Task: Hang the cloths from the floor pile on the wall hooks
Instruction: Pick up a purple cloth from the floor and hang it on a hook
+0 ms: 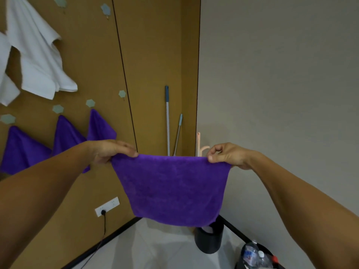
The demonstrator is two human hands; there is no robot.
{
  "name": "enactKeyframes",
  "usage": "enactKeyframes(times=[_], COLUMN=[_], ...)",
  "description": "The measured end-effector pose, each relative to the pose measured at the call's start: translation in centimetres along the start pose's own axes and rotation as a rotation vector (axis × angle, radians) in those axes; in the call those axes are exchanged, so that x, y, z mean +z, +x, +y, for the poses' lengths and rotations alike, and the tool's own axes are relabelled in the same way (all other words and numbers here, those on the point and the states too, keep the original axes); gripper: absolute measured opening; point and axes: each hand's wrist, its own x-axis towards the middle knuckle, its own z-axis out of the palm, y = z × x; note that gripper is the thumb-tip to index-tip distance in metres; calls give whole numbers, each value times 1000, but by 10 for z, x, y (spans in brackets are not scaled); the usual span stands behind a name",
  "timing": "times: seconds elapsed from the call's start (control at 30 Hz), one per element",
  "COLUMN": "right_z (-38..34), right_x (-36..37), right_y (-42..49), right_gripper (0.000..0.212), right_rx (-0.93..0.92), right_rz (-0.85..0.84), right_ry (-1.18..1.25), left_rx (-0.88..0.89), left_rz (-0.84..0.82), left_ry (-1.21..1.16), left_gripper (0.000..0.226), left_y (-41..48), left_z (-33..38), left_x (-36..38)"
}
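A purple cloth [172, 189] hangs spread out flat in front of me, held by its two top corners. My left hand [108, 150] pinches the left corner and my right hand [226, 155] pinches the right one. On the brown wall to the left, three purple cloths [68, 135] hang from pale hexagonal hooks. An empty hook [122, 93] sits just right of them, with another empty hook [105, 9] higher up. White cloths [37, 55] hang at the upper left. The floor pile is out of view.
Two mop handles [167, 121] lean in the corner. A black bin [209, 239] stands on the floor beneath the cloth, and a second bin with plastic bottles [254, 255] is at the lower right. A wall socket [107, 206] has a cable plugged in.
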Motion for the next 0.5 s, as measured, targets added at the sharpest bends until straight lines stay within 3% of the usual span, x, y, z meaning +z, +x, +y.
enactKeyframes(times=[0.13, 0.3, 0.5], right_z=[-1, -3, -16], right_x=[-2, 9, 28], right_y=[10, 35, 73], right_gripper=[62, 49, 49], right_rx=[-36, -101, -96], right_rz=[-55, 22, 107], right_ry=[-151, -100, -207], left_rx=[-25, 41, 15], left_rz=[-60, 104, 257], left_ry=[164, 321, 467], left_gripper=[49, 22, 19], left_y=[-8, -5, 12], left_z=[-8, -35, -52], left_x=[-6, -12, -35])
